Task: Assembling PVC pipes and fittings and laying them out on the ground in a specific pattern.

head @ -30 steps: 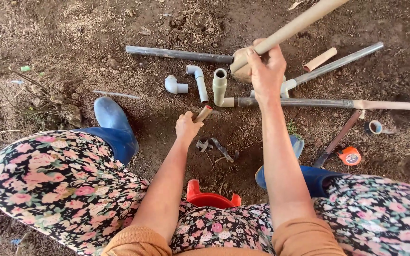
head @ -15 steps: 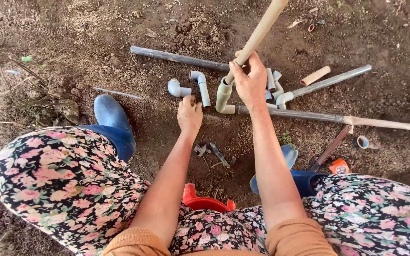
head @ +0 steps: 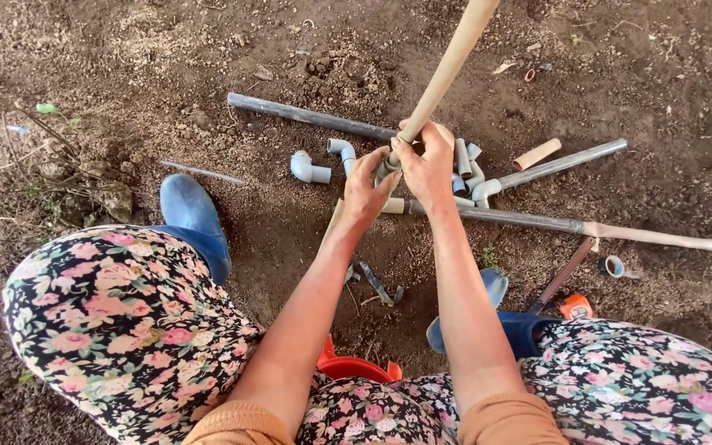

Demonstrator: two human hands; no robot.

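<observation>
With the right hand [head: 428, 162] clamped round the lower end of the long tan wooden pole [head: 447, 72] above the far grey plastic pipe fittings [head: 471, 169], the left hand [head: 366, 190] should probably pinch just beneath to steady it upright.

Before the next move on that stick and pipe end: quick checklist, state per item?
1. Right hand wrapped around the wooden stick: ok.
2. Left hand at the stick's lower end, by the grey fitting: ok.
3. Stick seated in the fitting: cannot tell, fingers hide the joint.
4. Loose pipe elbows lie apart from the hands: ok.
5. Long pipe lies right under the hands, crowding the work: not ok.
6. Blue boots planted clear of the pipes: ok.
</observation>
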